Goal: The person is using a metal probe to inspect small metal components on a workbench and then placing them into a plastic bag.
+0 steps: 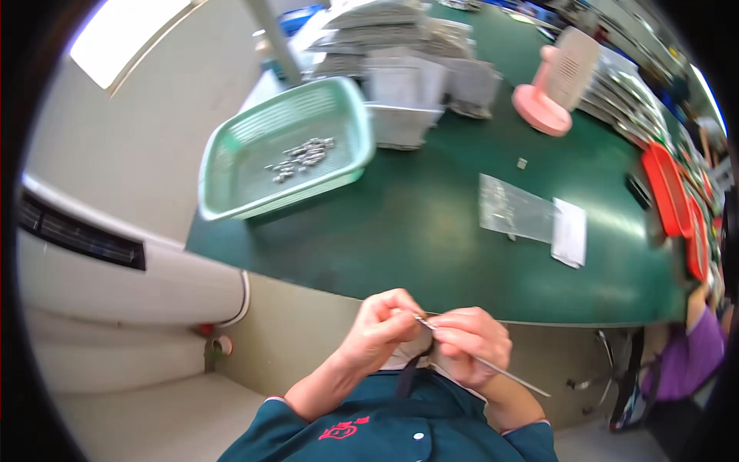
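Note:
Both hands meet in front of my body, just off the near edge of the green table. My right hand [473, 343] is closed around a thin, pale metal rod [517, 376], whose free end sticks out to the lower right. At the rod's other end, between the fingertips, shows a small shiny tip [420, 318]. My left hand [381, 327] pinches at this tip; its exact shape is too small to make out. A mint-green plastic basket [289, 201] stands on the table at the far left, with several small silvery metal parts [302, 156] lying in it.
On the green table [400, 231] lie a clear plastic bag [517, 209] and a folded white paper [569, 233]. Behind are stacked wrapped packs [366, 38], a pink fan [543, 108] and red trays [667, 189]. A person in purple [689, 354] sits at the right.

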